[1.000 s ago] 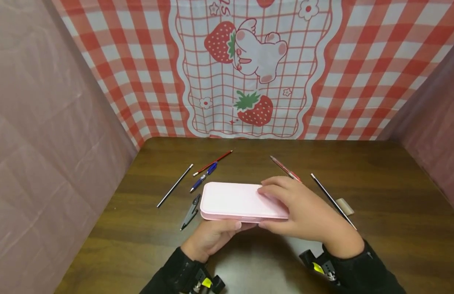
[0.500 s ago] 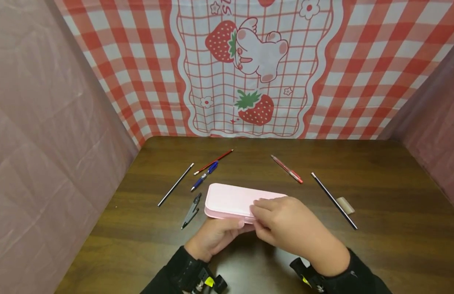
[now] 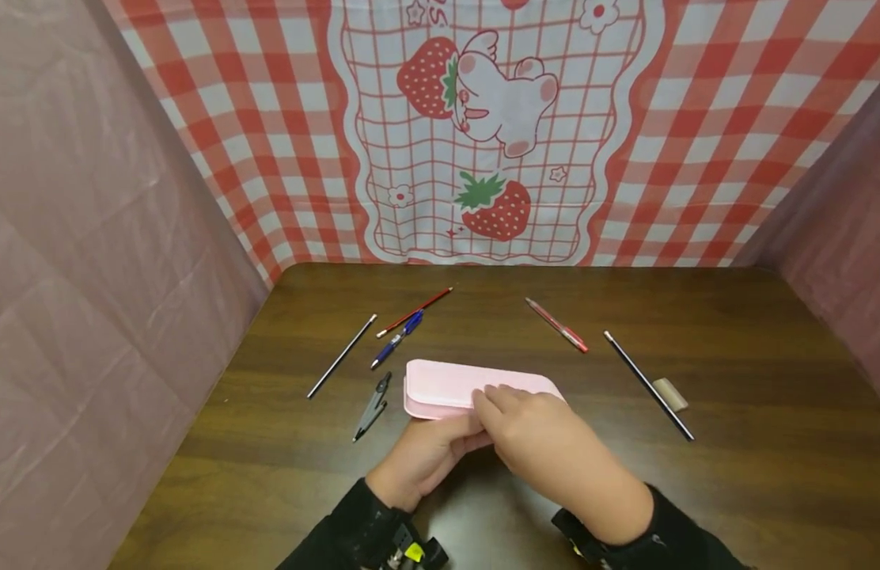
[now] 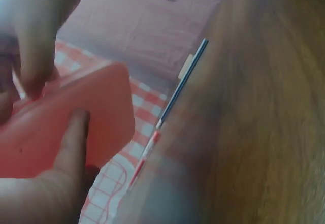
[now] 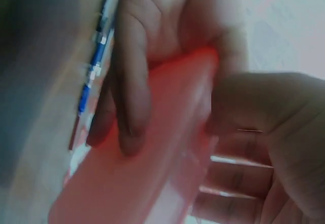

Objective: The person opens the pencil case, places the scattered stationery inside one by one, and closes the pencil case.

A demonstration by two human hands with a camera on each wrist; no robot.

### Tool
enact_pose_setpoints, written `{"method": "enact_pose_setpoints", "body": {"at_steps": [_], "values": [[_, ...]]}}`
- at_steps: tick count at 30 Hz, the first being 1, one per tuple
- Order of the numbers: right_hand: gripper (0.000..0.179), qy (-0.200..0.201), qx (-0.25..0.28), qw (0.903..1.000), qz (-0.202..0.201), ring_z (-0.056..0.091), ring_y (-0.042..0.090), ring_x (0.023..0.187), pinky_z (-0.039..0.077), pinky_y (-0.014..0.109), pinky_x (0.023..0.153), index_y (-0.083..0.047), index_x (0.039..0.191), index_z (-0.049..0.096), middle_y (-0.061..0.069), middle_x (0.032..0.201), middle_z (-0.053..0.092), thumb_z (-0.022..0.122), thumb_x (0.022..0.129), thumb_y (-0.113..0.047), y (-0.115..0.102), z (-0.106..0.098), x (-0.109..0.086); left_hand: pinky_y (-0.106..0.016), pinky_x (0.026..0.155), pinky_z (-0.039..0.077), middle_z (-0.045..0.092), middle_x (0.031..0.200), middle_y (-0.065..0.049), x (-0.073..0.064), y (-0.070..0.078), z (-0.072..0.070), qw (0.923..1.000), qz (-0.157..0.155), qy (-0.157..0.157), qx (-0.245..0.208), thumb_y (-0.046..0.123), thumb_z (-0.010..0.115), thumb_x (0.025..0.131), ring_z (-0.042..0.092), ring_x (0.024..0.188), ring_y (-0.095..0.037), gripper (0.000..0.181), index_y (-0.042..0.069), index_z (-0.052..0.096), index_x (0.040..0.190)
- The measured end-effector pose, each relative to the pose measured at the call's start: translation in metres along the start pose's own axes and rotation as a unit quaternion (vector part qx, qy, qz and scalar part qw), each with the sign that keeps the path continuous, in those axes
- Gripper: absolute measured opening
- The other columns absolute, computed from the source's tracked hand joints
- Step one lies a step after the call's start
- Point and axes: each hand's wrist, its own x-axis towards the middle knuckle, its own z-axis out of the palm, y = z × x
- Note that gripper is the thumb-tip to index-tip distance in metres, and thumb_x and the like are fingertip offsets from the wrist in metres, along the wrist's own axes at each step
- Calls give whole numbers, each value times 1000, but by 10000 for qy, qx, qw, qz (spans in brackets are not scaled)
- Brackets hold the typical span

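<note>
A pink pencil case (image 3: pixel 440 381) is held above the table in front of me, its lid facing up in the head view. My left hand (image 3: pixel 422 459) grips it from below and in front, thumb at the near edge. In the left wrist view, a finger lies along the underside of the case (image 4: pixel 109 127). My right hand (image 3: pixel 554 451) covers the case's near right part, its fingers on the lid and its thumb at the front edge, as the right wrist view shows. Whether the lid is fully closed cannot be made out.
On the brown table (image 3: pixel 269 475) lie a striped pencil (image 3: pixel 342 356), a red pencil (image 3: pixel 429 302), a blue pen (image 3: pixel 397 340) and a compass (image 3: pixel 372 408) on the left. Right of the case are a red pen (image 3: pixel 556 324), another dark pencil (image 3: pixel 646 384) and an eraser (image 3: pixel 670 394).
My right hand has slid left and nearer along the case, from its right end toward the middle front edge. The case has shifted slightly right and its right end has turned nearer.
</note>
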Motion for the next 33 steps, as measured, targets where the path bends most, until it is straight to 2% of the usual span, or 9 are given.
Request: {"method": "enact_pose_setpoints", "body": {"at_steps": [2, 4, 9, 18, 22, 26, 29, 33], "values": [[31, 8, -74, 9999, 90, 67, 24, 78, 57, 38, 68, 3, 105, 65, 11, 95, 66, 81, 78, 3, -3, 5, 2, -37, 95, 53, 64, 129, -8, 1, -1, 3, 9997, -38, 246, 42, -1, 65, 94, 62, 116, -18, 41, -1, 56, 134], [35, 2, -166, 9997, 151, 69, 28, 88, 58, 41, 74, 4, 110, 65, 14, 101, 67, 81, 79, 3, -7, 9, 3, -34, 90, 54, 66, 126, -7, 1, -1, 5, 9990, -56, 443, 58, 0, 66, 94, 63, 111, -16, 37, 2, 59, 130], [44, -164, -374, 9988, 265, 67, 32, 105, 57, 50, 84, 4, 122, 62, 18, 112, 66, 81, 83, -2, -15, 19, 3, -30, 84, 54, 67, 120, -3, 0, -3, 9, 9971, 15, 757, 62, 2, 64, 94, 63, 107, -14, 32, 6, 61, 126], [46, -56, -424, 9984, 369, 66, 34, 107, 55, 52, 87, 2, 128, 61, 17, 115, 66, 77, 84, 1, -15, 25, 3, -27, 81, 53, 65, 115, -2, 1, -7, 13, 9944, 138, 1040, -89, -2, 62, 90, 62, 103, -13, 30, 5, 60, 119], [53, -266, 103, 9986, 434, 64, 32, 111, 52, 48, 94, 0, 130, 62, 14, 119, 65, 80, 80, 1, -7, 19, 2, -31, 84, 54, 65, 121, -5, 2, -7, 11, 9969, 153, 772, -90, -3, 62, 91, 63, 104, -15, 35, 2, 58, 126], [50, -405, 873, 9938, 557, 63, 27, 117, 48, 46, 102, -3, 129, 66, 9, 121, 67, 79, 81, -9, 15, 8, -2, -41, 97, 53, 59, 136, -16, 1, -4, 6, 9989, 287, 287, -226, -4, 61, 93, 63, 117, -23, 50, -7, 45, 140], [46, -416, 1485, 9855, 711, 63, 21, 117, 48, 45, 101, -7, 127, 67, 4, 121, 68, 79, 85, -20, 36, 2, -9, -48, 104, 47, 50, 146, -24, -1, -3, 3, 9985, 383, -78, -385, -5, 58, 95, 58, 128, -30, 58, -11, 34, 147], [49, -374, 2282, 9675, 1020, 60, 14, 114, 49, 41, 97, -12, 128, 67, -4, 122, 66, 82, 87, -34, 67, 0, -20, -51, 108, 43, 45, 150, -27, -2, -2, 1, 9965, 440, -523, -477, -4, 55, 96, 54, 132, -33, 59, -12, 31, 149]]}}
